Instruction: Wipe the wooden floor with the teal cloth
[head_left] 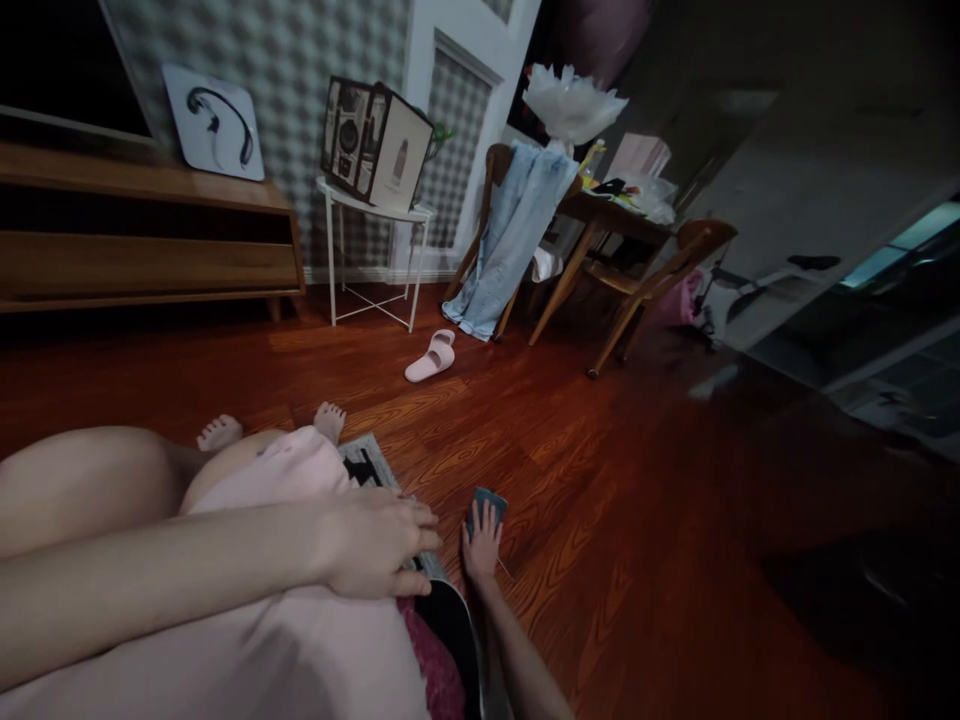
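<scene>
My left arm reaches across my lap, over pale pink clothing (307, 650). At its end my left hand (379, 545) rests palm down, fingers stretched out and holding nothing that I can see. Beneath and beside it show the edge of a grey-and-black patterned seat or mat (375, 465) and a dark red fabric (435, 660). Lower down, at the wooden floor, my right hand (484, 552) lies flat with spread fingers on a small blue-green cloth or pad (491, 497). The palm hides part of that piece.
Dark reddish wooden flooring (615, 500) spreads to the right. Ahead lies a pink slipper (431, 357). Beyond are a wooden TV cabinet (150, 265), a white side table (375, 200) bearing a box (375, 140), jeans (510, 230) over a chair, and another wooden chair (637, 285).
</scene>
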